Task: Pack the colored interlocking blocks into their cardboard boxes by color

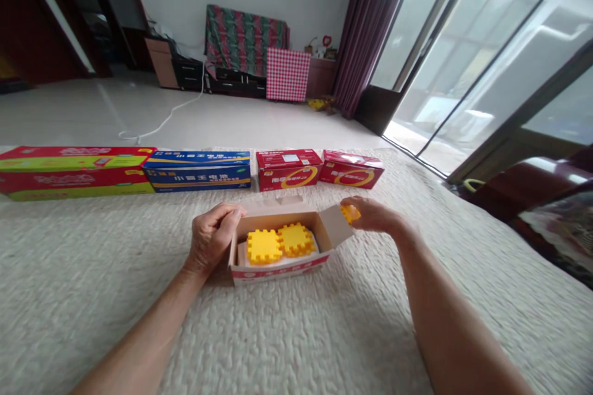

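Note:
An open cardboard box with a red-printed front stands on the quilted cover before me. Inside it lie yellow notched-edge plastic blocks, in two groups side by side, on something pale. My left hand is closed on the box's left rear edge, thumb on top. Beyond the box's right flap, my right hand has its fingers curled round another yellow notched block, partly covered by the fingers. The box's rear flap leans back.
Behind the open box runs a row of closed boxes: a long red-and-green box, a blue box and two red boxes. They stand on the pale quilted cover. Past its far edge, a white cord crosses the floor.

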A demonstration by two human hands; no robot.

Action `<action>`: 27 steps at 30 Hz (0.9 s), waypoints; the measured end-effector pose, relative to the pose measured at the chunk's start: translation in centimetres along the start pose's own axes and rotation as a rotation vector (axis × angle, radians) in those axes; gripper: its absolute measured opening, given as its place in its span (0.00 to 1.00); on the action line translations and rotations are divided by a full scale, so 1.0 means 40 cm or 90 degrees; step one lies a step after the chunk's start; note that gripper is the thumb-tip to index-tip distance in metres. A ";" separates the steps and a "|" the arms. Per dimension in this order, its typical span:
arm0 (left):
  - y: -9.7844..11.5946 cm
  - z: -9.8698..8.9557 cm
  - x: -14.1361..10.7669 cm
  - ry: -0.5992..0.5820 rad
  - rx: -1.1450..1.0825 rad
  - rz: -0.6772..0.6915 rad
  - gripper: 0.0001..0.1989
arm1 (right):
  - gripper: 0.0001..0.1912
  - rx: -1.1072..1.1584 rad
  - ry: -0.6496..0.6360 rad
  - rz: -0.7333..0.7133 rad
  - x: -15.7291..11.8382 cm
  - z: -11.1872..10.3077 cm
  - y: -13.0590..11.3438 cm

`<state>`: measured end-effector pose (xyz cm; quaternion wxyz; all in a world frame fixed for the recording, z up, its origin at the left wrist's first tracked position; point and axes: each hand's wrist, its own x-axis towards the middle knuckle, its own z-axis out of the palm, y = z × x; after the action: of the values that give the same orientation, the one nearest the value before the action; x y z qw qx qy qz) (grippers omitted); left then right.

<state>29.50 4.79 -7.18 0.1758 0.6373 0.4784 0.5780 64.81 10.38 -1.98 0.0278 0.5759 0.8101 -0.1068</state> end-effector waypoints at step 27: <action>0.001 0.003 0.003 0.000 -0.003 -0.009 0.11 | 0.23 0.138 0.204 -0.323 -0.118 -0.077 -0.303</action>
<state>29.60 4.89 -7.10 0.1813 0.6336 0.4816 0.5777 55.24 2.84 3.52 -0.1890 0.3645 0.9059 -0.1040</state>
